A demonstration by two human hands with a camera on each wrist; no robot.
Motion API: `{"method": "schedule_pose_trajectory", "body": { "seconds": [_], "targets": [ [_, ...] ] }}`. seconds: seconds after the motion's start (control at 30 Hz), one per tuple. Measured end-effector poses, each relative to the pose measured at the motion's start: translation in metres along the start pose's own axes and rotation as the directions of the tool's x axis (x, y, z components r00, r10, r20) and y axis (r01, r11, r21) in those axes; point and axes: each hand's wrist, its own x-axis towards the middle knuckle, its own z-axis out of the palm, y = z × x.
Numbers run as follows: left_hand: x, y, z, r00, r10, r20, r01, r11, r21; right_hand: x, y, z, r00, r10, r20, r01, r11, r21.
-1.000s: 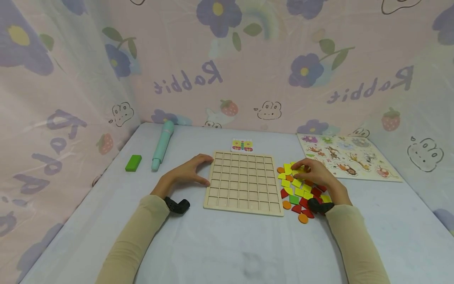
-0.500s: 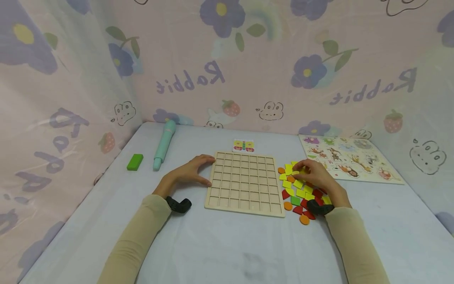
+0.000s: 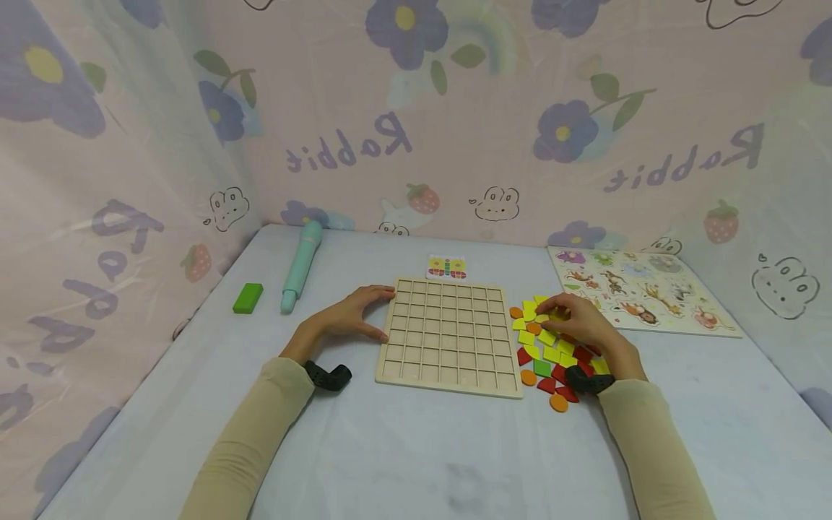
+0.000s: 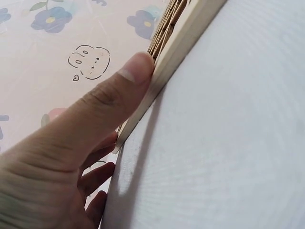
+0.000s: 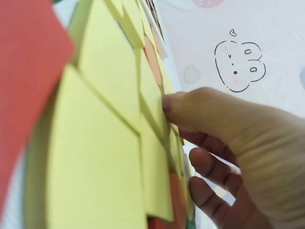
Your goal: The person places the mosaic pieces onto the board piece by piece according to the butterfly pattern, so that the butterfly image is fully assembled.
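Observation:
A wooden grid board (image 3: pixel 448 337) lies flat on the white-covered table. My left hand (image 3: pixel 343 315) touches its left edge, thumb and index fingertip apart along the side; in the left wrist view the thumb (image 4: pixel 112 93) rests against the wooden rim. On the board's right is a spread of thin coloured pieces, among them yellow ones (image 3: pixel 551 354), red ones (image 3: pixel 547 386), orange discs (image 3: pixel 559 403) and a green square (image 3: pixel 542 368). My right hand (image 3: pixel 578 318) is over the far part of this spread, fingers loosely bent. In the right wrist view its thumb (image 5: pixel 195 107) touches the yellow pieces.
A small card with a butterfly pattern (image 3: pixel 446 267) lies behind the board. Further left are a mint-green stick-shaped object (image 3: pixel 301 267) and a green block (image 3: pixel 248 297). An animal picture board (image 3: pixel 640 289) lies at the back right, before a patterned curtain (image 3: pixel 481 130).
The head view has shifted slightly. Both hands keep nearly the same places, the left at the board's edge and the right over the coloured pieces.

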Motion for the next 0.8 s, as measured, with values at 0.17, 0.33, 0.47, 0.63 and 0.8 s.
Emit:
{"method": "schedule_pose_trajectory", "body": {
  "seconds": [0.17, 0.33, 0.47, 0.63, 0.8],
  "targets": [
    [-0.001, 0.001, 0.0, 1.0, 0.004, 0.005, -0.004, 1.0, -0.006, 0.0, -0.001, -0.002, 0.999, 0.029, -0.033, -0.03, 0.999, -0.016],
    [0.0, -0.001, 0.0, 1.0, 0.01, 0.002, -0.01, 1.0, 0.0, 0.007, -0.018, -0.003, 0.998, -0.027, -0.061, 0.027, 1.0, -0.012],
    [-0.001, -0.001, 0.0, 1.0, 0.012, 0.001, -0.012, 1.0, -0.001, 0.02, -0.042, 0.001, 0.994, -0.101, -0.047, 0.101, 0.995, 0.013],
    [-0.003, 0.0, 0.0, 1.0, 0.017, 0.006, -0.017, 1.0, -0.004, 0.042, -0.076, 0.016, 0.976, -0.213, -0.036, 0.215, 0.975, 0.054],
    [-0.002, 0.0, -0.001, 1.0, 0.029, 0.007, -0.029, 1.0, 0.01, 0.062, -0.107, 0.037, 0.956, -0.295, -0.007, 0.293, 0.948, 0.126]
  ]
}}
